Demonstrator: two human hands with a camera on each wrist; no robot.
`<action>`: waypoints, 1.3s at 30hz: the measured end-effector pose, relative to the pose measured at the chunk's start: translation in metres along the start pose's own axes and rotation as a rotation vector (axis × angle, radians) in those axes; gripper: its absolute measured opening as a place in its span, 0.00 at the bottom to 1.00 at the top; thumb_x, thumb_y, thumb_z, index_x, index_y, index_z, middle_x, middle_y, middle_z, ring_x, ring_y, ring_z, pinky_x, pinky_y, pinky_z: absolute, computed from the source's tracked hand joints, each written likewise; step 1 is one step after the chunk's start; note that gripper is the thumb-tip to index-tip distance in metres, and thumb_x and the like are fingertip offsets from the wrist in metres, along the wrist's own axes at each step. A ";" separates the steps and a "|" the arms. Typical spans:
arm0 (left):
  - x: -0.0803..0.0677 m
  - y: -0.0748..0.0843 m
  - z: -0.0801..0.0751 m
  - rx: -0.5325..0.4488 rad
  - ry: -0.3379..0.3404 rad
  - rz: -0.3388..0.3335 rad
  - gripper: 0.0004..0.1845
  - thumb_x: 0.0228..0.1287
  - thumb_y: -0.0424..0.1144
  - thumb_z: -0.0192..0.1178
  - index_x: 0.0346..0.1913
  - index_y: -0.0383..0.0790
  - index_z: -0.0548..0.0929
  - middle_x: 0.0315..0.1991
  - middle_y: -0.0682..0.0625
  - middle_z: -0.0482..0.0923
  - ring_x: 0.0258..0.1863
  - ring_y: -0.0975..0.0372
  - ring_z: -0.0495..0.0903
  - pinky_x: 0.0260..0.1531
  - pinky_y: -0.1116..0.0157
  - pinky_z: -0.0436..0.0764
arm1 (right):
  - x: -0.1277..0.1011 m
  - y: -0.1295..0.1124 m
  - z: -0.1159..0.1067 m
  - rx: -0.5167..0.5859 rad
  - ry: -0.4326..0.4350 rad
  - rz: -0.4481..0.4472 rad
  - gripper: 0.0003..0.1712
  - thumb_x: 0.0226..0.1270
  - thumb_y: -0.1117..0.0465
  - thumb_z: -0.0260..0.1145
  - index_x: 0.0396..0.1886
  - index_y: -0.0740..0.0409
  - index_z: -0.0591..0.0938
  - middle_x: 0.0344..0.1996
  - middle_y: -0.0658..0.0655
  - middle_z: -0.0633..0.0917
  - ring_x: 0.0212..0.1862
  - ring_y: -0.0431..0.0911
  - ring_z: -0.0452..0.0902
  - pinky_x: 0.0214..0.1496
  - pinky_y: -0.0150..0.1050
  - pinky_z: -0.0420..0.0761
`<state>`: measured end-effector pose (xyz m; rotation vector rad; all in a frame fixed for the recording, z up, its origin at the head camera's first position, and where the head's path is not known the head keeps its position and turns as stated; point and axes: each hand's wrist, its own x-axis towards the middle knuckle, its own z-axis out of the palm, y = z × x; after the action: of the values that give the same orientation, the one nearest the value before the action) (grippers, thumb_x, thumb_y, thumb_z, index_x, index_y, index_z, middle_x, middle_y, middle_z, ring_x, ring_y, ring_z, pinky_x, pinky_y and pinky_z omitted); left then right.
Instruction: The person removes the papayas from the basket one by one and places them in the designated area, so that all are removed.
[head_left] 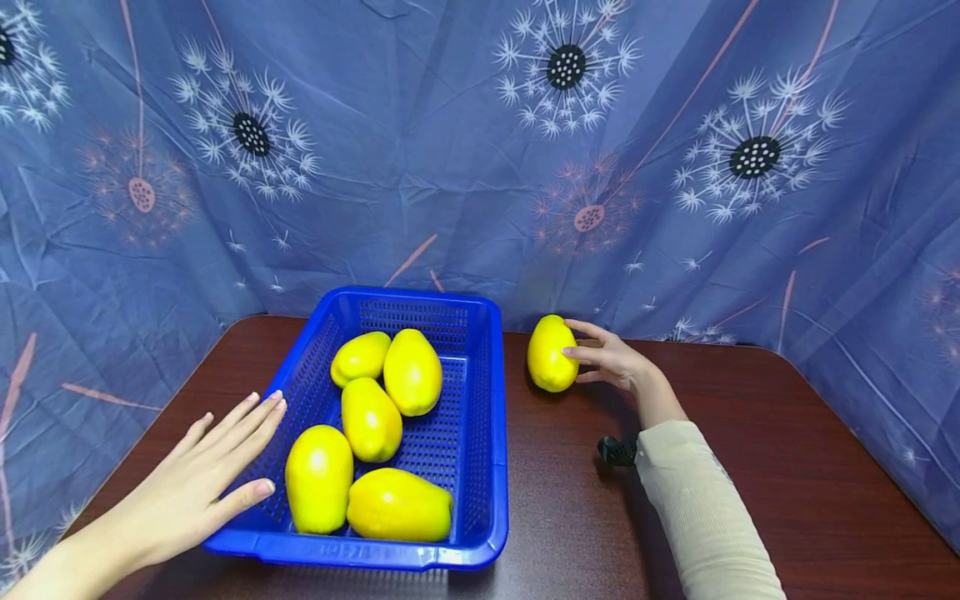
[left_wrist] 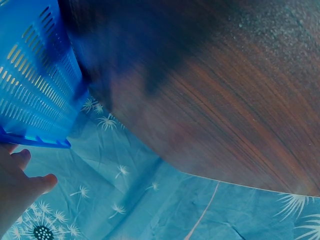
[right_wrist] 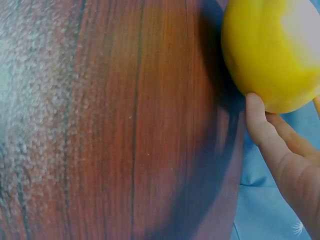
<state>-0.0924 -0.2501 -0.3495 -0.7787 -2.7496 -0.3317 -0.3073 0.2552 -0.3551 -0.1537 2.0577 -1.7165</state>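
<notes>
My right hand (head_left: pixel 611 360) holds a yellow mango (head_left: pixel 551 354) from its right side, right of the basket near the back of the table. In the right wrist view the thumb (right_wrist: pixel 257 117) touches the lower end of that fruit, and the other fingers are partly hidden behind it. My left hand (head_left: pixel 202 483) lies with fingers outstretched at the left rim of a blue plastic basket (head_left: pixel 498 433). Inside the basket lie several more yellow mangoes (head_left: pixel 412 372), most of them towards its left and front. In the left wrist view, fingers (left_wrist: pixel 37 185) show just beside the basket's rim.
The dark brown wooden table (head_left: pixel 787 433) extends to the right of the basket. A blue curtain (head_left: pixel 420 167) with dandelion prints hangs along the back and sides. A small black device (head_left: pixel 618 451) sits at my right wrist, by the beige sleeve (head_left: pixel 705 508).
</notes>
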 end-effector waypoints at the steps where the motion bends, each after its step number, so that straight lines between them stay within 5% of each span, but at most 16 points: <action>1: 0.000 0.000 0.000 0.000 0.001 0.001 0.40 0.62 0.48 0.58 0.73 0.47 0.52 0.73 0.52 0.48 0.73 0.61 0.37 0.66 0.55 0.25 | -0.001 0.000 0.000 -0.002 0.000 0.001 0.42 0.65 0.60 0.62 0.74 0.50 0.51 0.69 0.68 0.52 0.62 0.63 0.62 0.53 0.55 0.74; 12: 0.000 0.000 0.000 0.003 0.014 0.015 0.40 0.62 0.47 0.58 0.73 0.46 0.52 0.74 0.52 0.47 0.72 0.62 0.36 0.66 0.55 0.26 | -0.014 -0.014 -0.009 -0.036 -0.010 -0.027 0.42 0.67 0.63 0.60 0.74 0.55 0.48 0.70 0.70 0.48 0.66 0.68 0.53 0.56 0.60 0.68; 21: 0.000 0.000 -0.001 -0.006 0.003 0.010 0.40 0.62 0.48 0.58 0.73 0.46 0.52 0.73 0.52 0.48 0.72 0.63 0.36 0.66 0.54 0.26 | -0.027 -0.053 -0.001 -0.070 0.012 -0.085 0.40 0.67 0.64 0.59 0.74 0.55 0.50 0.69 0.70 0.53 0.67 0.66 0.53 0.57 0.60 0.67; 30: 0.000 0.000 -0.002 -0.010 -0.003 0.003 0.40 0.63 0.48 0.57 0.73 0.46 0.52 0.73 0.51 0.48 0.73 0.62 0.37 0.66 0.54 0.26 | -0.015 -0.104 0.043 -0.036 -0.032 -0.137 0.37 0.67 0.62 0.60 0.73 0.50 0.56 0.68 0.68 0.57 0.65 0.61 0.59 0.59 0.59 0.66; 39: 0.000 -0.001 -0.002 -0.005 -0.001 0.004 0.40 0.62 0.48 0.58 0.73 0.46 0.52 0.73 0.51 0.48 0.72 0.62 0.36 0.66 0.54 0.26 | 0.010 -0.119 0.100 0.052 -0.085 -0.115 0.34 0.67 0.63 0.59 0.71 0.50 0.60 0.66 0.63 0.63 0.64 0.62 0.62 0.57 0.59 0.68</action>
<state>-0.0924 -0.2512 -0.3474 -0.7853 -2.7494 -0.3369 -0.2996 0.1354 -0.2563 -0.3288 1.9748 -1.7971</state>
